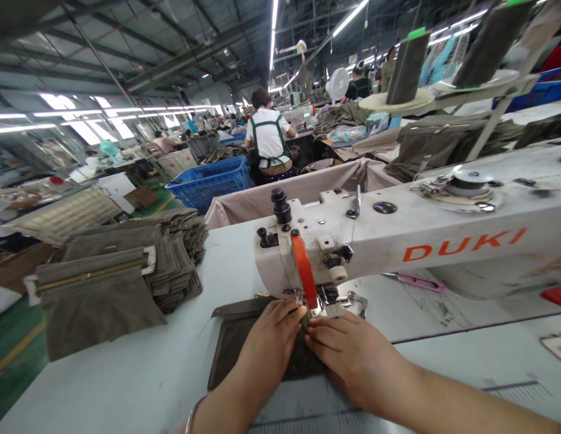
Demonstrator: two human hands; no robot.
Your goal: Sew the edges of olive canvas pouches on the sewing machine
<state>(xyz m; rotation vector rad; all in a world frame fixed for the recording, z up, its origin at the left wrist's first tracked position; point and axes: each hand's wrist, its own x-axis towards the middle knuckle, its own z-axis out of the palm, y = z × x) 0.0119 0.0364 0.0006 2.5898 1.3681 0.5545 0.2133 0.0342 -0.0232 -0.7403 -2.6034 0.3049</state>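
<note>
A dark olive fabric piece (230, 343) lies flat on the table under the head of a white sewing machine (379, 235). My left hand (271, 337) rests on it just left of the needle area, fingers together and pinching the cloth near the presser foot. From the right, my right hand (347, 349) grips the cloth's edge with bent fingers, close to my left fingertips. An orange guard (304, 268) hangs above the fingertips. The needle and the exact pinch are partly hidden behind the fingers and the guard.
Stacked olive fabric pieces with zippers (103, 283) lie on the table's left. Pink-handled scissors (418, 281) rest behind the machine arm. Thread cones (409, 69) stand at upper right. A blue basket (212, 181) and a seated person (269, 135) are beyond the table.
</note>
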